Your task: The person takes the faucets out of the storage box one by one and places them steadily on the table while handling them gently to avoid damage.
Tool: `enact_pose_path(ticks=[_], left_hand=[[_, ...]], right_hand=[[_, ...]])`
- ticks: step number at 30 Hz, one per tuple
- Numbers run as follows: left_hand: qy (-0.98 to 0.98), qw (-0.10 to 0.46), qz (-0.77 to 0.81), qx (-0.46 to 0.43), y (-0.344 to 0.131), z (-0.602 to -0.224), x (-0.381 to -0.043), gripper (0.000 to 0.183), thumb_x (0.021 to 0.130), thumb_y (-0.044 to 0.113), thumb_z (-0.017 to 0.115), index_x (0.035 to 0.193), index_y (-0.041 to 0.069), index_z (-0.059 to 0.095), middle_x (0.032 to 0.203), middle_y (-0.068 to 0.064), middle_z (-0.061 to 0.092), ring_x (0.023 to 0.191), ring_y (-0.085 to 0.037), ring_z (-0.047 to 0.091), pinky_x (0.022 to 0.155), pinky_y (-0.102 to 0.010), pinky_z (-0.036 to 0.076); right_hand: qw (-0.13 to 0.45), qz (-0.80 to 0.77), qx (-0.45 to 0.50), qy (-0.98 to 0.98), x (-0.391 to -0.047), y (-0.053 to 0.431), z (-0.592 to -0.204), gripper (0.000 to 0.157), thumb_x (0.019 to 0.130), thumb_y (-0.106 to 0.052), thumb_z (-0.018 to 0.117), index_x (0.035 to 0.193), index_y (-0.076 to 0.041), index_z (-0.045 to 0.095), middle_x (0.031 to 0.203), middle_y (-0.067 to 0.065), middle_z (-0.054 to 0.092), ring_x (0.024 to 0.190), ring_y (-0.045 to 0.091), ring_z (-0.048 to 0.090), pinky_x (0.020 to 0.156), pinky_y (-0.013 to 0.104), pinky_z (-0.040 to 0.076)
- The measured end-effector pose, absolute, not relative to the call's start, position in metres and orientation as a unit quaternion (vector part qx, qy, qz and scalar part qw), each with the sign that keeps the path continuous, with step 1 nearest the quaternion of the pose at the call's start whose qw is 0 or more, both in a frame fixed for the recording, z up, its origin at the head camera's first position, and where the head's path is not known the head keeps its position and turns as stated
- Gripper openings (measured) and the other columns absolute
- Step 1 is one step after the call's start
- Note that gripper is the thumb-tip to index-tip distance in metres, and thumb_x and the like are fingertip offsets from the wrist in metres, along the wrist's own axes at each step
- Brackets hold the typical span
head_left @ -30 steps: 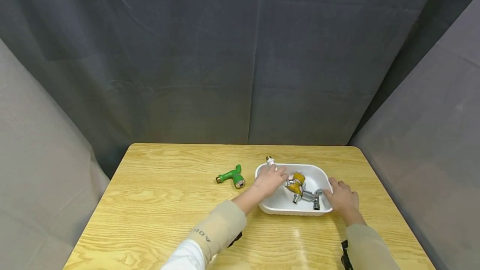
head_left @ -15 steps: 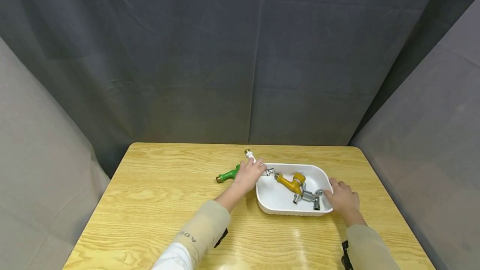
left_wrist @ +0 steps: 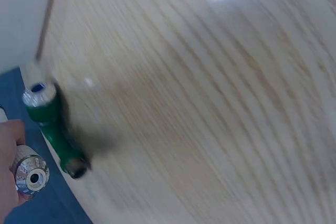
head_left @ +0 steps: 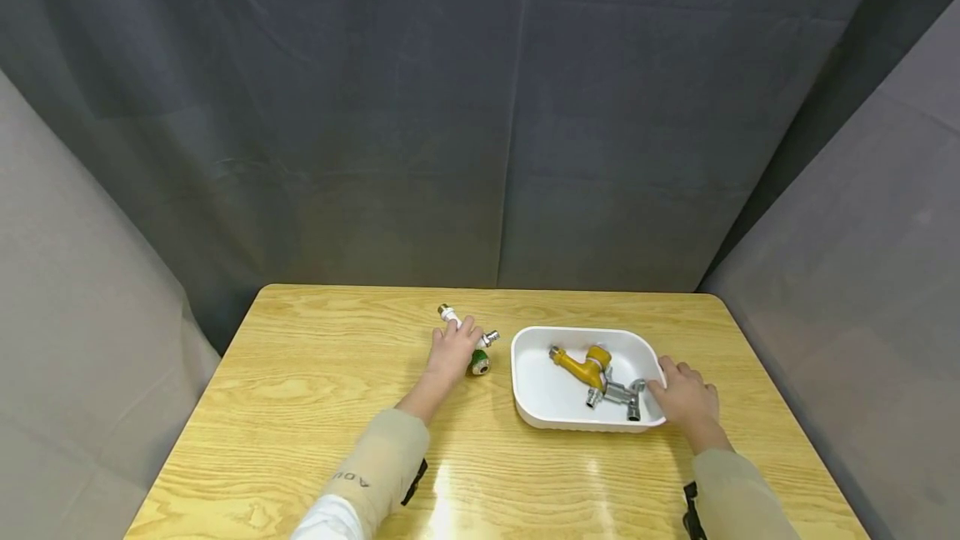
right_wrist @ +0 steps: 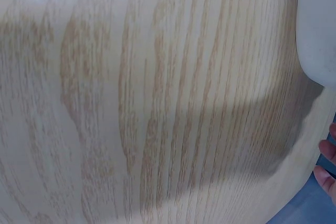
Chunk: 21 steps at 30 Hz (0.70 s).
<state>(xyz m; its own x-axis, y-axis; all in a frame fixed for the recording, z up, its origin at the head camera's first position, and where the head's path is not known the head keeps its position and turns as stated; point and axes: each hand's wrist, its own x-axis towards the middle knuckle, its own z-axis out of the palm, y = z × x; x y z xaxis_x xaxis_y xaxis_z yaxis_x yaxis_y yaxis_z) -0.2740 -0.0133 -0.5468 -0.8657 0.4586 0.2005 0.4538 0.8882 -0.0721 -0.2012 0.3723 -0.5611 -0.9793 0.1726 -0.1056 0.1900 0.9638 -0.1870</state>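
A white tap (head_left: pixel 454 319) with a brass threaded end and a chrome nozzle is in my left hand (head_left: pixel 452 351). My fingers curl round its middle, above the table. In the left wrist view its chrome end (left_wrist: pixel 31 176) points at the camera. Below it a green tap (left_wrist: pixel 55 135) lies on the table, mostly hidden by the hand in the head view. My right hand (head_left: pixel 684 394) holds the right end of a white basin (head_left: pixel 547 407), thumb over the rim. Inside the basin lie a yellow tap (head_left: pixel 581 368) and a chrome tap (head_left: pixel 621 392).
The wooden table (head_left: pixel 315 407) has rounded far corners. A dark curtain (head_left: pixel 375 148) hangs behind it, with grey cloth (head_left: pixel 862 273) on both sides. Between the green tap and the basin is a narrow strip of tabletop.
My left hand has carried the white tap out from over the basin, leftward to above the green tap. My right hand and the basin have stayed in place.
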Motion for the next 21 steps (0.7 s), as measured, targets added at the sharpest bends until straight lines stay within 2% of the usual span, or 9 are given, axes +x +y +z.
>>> enact_pose_path(ticks=[7, 21], left_hand=[[-0.977, 0.103, -0.023, -0.187, -0.039, -0.557, -0.28, 0.044, 0.077, 0.004, 0.068, 0.117, 0.016, 0.055, 0.122, -0.003, 0.044, 0.103, -0.027, 0.048, 0.076, -0.045, 0.047], [-0.99, 0.053, -0.072, -0.108, -0.08, -0.572, -0.282, 0.048, 0.076, -0.008, 0.062, 0.119, 0.011, 0.055, 0.128, -0.01, 0.044, 0.109, -0.035, 0.045, 0.085, -0.056, 0.043]], right_hand=[[0.042, -0.099, 0.092, 0.99, -0.202, 0.373, -0.563, 0.054, 0.09, -0.037, 0.045, 0.132, -0.004, 0.036, 0.12, 0.029, 0.043, 0.111, 0.047, 0.039, 0.089, 0.066, 0.028], [0.044, -0.096, 0.089, 0.99, -0.202, 0.373, -0.56, 0.054, 0.09, -0.037, 0.045, 0.131, -0.003, 0.036, 0.119, 0.029, 0.043, 0.109, 0.047, 0.04, 0.088, 0.065, 0.03]])
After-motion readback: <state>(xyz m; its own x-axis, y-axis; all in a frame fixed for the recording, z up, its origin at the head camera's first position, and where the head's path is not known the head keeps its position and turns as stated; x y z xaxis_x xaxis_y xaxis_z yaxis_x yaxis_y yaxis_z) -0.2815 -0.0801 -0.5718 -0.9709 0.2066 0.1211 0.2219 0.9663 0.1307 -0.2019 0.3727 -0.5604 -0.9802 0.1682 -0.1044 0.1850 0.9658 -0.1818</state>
